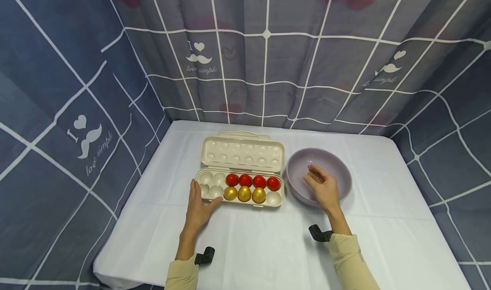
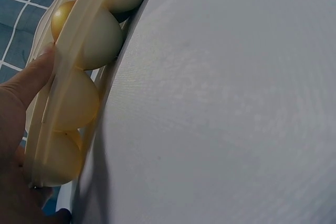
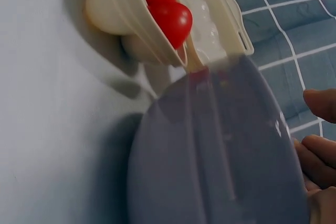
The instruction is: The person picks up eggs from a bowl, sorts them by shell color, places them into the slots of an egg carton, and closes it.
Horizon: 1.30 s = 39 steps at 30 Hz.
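A cream egg carton (image 1: 239,204) lies with its lid (image 1: 243,153) folded back. Several glossy red eggs (image 1: 245,180) fill part of its far row, and three gold eggs (image 1: 244,193) sit in the near row. My left hand (image 1: 197,211) grips the carton's left end, its thumb (image 2: 37,77) against the near rim. Over the purple bowl (image 1: 341,170) is my right hand (image 1: 324,189), thumb and fingers bent but apart. Nothing shows between them in the right wrist view, where the bowl's outer wall (image 3: 210,150) covers the bowl's inside.
Beneath everything is a table with a white cloth (image 1: 249,247). Grey-blue checked curtains (image 1: 245,59) hang behind it and along both sides. The bowl stands close beside the carton's right end. Black wrist mounts (image 1: 205,256) are strapped at both cuffs.
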Available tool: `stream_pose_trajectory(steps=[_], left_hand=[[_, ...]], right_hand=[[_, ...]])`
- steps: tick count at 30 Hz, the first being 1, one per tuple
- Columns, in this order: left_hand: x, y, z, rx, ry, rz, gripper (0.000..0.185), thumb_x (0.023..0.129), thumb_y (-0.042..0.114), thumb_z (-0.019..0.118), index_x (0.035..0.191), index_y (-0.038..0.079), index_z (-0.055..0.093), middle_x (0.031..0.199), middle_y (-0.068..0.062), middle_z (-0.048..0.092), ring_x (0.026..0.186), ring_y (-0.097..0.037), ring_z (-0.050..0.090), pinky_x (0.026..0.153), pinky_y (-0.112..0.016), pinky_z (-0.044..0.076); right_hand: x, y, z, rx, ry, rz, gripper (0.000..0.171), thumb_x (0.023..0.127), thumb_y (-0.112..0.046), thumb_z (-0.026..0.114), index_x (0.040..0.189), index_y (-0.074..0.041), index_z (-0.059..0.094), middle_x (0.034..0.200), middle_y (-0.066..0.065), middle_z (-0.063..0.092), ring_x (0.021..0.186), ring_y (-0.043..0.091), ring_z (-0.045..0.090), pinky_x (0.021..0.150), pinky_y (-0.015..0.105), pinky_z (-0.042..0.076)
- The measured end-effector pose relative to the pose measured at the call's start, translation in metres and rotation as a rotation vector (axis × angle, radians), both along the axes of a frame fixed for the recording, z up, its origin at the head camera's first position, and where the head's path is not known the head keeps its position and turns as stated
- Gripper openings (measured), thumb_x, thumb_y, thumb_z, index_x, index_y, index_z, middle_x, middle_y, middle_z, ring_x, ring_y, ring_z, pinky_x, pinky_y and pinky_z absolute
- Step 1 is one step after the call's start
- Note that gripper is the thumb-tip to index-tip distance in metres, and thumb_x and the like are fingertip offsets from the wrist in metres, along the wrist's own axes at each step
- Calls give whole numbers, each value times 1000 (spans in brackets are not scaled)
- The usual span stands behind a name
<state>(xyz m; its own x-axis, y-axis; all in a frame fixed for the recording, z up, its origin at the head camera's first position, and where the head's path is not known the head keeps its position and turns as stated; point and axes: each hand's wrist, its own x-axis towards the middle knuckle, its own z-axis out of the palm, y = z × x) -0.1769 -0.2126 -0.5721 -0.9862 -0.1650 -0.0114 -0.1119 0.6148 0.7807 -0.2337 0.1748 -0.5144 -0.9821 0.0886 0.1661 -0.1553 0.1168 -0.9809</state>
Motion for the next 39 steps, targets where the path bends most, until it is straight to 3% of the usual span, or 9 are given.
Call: stream_pose_trajectory(steps=[5, 12, 15, 22, 30, 39], left_hand=[[1, 1, 1, 5, -4, 1, 116, 86, 46, 75, 154, -6, -3, 163, -21, -9, 149, -34, -5, 119, -48, 8], [0, 1, 1, -3, 6, -2, 118, 85, 48, 75, 154, -6, -4, 162, -23, -9, 149, -35, -5, 119, -49, 9], [0, 1, 1, 0, 4, -3, 118, 85, 48, 75, 154, -6, -4, 162, -22, -9, 149, -35, -5, 119, -49, 9], [1, 0, 1, 0, 9, -5, 117, 85, 47, 75, 154, -6, -3, 162, -22, -9, 149, -35, -5, 119, -50, 9], [2, 0, 1, -2, 26, -2, 116, 85, 46, 75, 154, -7, -2, 162, -22, -7, 149, -36, -4, 119, -49, 10], [0, 1, 0, -3, 18, -5, 117, 85, 48, 75, 154, -6, -2, 162, -22, -8, 149, -35, -4, 119, -49, 9]], right_hand=[[-3, 12, 0, 6, -44, -13, 50, 91, 4, 66, 136, 16, 48, 137, 31, 51, 130, 41, 47, 107, 29, 39], [-8, 26, -2, 50, -67, -71, 50, 91, 3, 66, 135, 16, 48, 134, 30, 53, 127, 42, 49, 104, 23, 41], [-10, 30, -3, 68, -78, -75, 50, 91, 3, 67, 135, 16, 49, 134, 31, 53, 126, 43, 50, 105, 28, 41], [-14, 32, -3, 183, -155, -36, 55, 91, -2, 68, 138, 16, 45, 138, 31, 50, 129, 44, 47, 108, 47, 38], [-19, 31, -4, 258, -247, 45, 58, 91, -2, 67, 140, 17, 41, 141, 32, 46, 130, 41, 46, 105, 39, 42], [-21, 27, -6, 422, -231, 152, 49, 93, -13, 68, 132, 14, 54, 131, 28, 58, 125, 40, 51, 103, 47, 40]])
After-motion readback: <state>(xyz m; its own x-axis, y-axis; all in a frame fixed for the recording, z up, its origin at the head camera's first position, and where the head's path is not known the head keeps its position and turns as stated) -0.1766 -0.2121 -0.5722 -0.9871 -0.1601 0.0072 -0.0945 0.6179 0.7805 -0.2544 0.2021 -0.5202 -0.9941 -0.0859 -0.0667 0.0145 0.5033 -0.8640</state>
